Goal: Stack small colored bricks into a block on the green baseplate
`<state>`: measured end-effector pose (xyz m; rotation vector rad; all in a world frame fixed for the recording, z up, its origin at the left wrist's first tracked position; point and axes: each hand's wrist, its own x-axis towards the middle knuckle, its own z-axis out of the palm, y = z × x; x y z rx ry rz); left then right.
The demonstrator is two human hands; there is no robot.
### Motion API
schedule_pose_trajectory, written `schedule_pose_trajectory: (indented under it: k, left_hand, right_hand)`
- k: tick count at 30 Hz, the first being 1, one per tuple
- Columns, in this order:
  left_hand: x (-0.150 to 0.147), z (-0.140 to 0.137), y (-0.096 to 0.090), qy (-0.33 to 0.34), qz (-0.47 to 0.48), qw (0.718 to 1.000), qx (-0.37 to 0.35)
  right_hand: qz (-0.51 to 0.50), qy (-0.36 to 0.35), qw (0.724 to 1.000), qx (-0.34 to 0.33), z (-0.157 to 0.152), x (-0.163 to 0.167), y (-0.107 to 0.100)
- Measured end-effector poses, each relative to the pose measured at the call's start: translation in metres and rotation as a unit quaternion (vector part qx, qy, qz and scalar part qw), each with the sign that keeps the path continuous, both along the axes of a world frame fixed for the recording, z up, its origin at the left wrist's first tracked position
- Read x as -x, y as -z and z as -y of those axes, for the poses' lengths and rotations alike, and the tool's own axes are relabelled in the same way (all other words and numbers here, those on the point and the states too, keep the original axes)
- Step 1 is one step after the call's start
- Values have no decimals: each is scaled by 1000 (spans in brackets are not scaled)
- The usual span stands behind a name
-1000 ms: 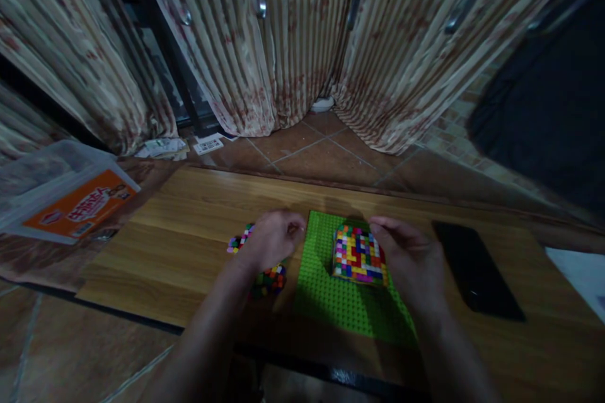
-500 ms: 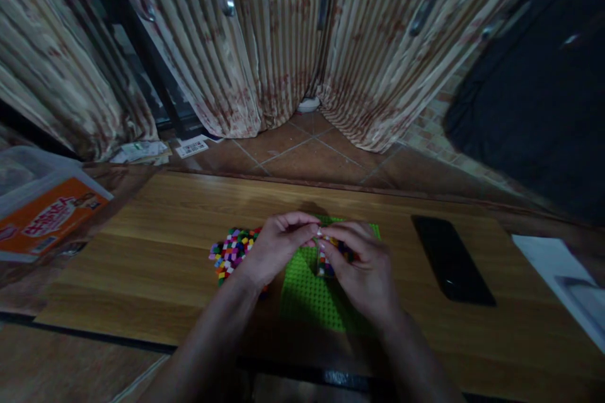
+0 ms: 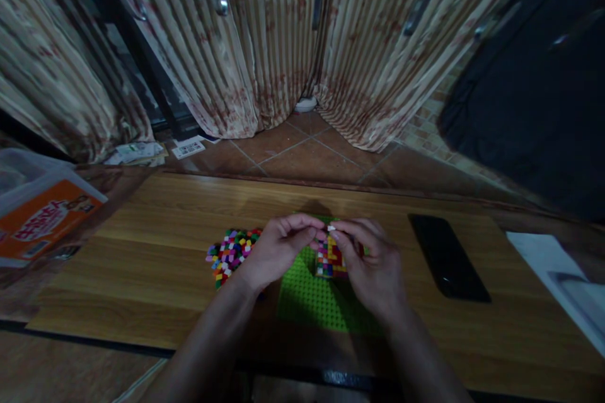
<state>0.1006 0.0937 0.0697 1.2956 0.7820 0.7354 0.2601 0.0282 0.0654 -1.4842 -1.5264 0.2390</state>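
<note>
A small white brick [image 3: 331, 228] is pinched between the thumb and index finger of my right hand [image 3: 375, 261]. My left hand [image 3: 278, 245] is just left of it, its fingers curved and its thumb and index fingertips slightly apart; I see nothing between them. Beneath both hands lies a green studded baseplate [image 3: 307, 299]. On it sits a block of coloured bricks [image 3: 331, 259] in red, yellow, white and blue, partly covered by my right hand. Left of the baseplate is a pile of loose, mixed-colour bricks [image 3: 229, 252], partly behind my left wrist.
A black phone-like slab [image 3: 449, 258] lies to the right on the wooden table [image 3: 132, 252]. White paper [image 3: 543, 261] is at the far right. A clear box with an orange label [image 3: 51, 217] stands at the left. Striped curtains [image 3: 274, 44] hang beyond the table.
My right hand has moved slightly right and away from my left fingertips with the white brick, which now shows more clearly. More of the coloured brick block is uncovered.
</note>
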Motion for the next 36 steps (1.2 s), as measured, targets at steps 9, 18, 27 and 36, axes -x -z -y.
schedule_pose_trajectory:
  k: [9,18,27,36]
  left_hand:
    - [3,-4,12,-43,-118,987,-102]
    - [-5,4,15,14,-162,981,-104]
    - [-4,4,14,8,-196,968,-153]
    - [-2,5,16,13,-189,970,-150]
  right_hand:
    - [-20,53,994,92,-3,-32,7]
    - [-2,32,991,134,-8,-25,9]
    - [-32,25,987,155,-10,-27,10]
    - [-55,23,980,188,-13,-30,14]
